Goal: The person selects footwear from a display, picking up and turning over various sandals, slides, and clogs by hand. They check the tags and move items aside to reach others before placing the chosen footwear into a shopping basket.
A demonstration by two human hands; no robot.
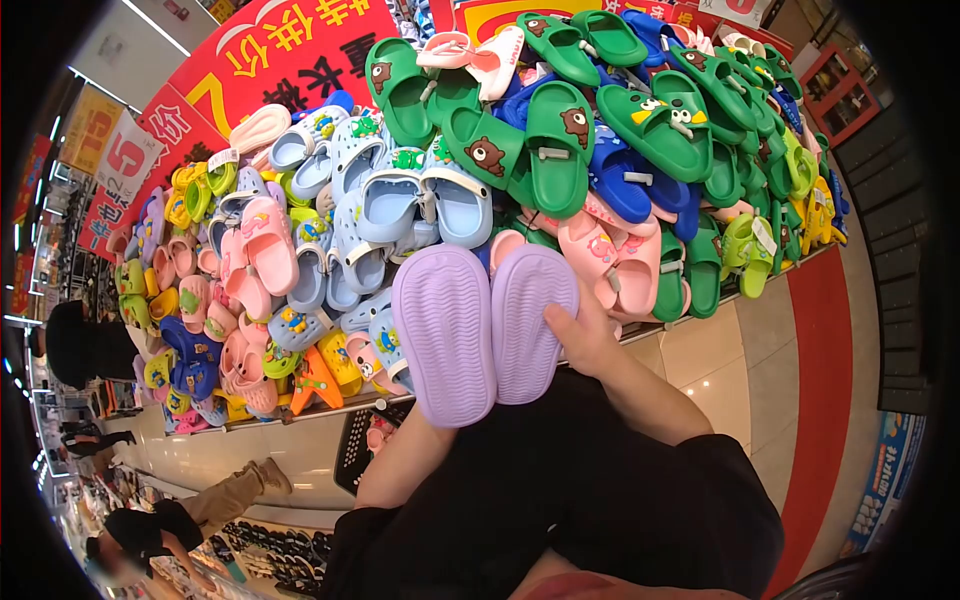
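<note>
Slippers (pixel 485 330), soles out, long axes upright; right hand (pixel 585 340) clasps their right edge; left hand hidden behind, grip unclear.

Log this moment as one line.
state: holding | right hand grips pair of purple slippers, soles toward camera | left hand hidden behind them | behind: heap of children's clogs

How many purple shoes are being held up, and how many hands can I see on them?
purple slippers, soles facing the camera: 2
Hands in sight, the right hand gripping one slipper's edge: 1
Total: 3
</note>
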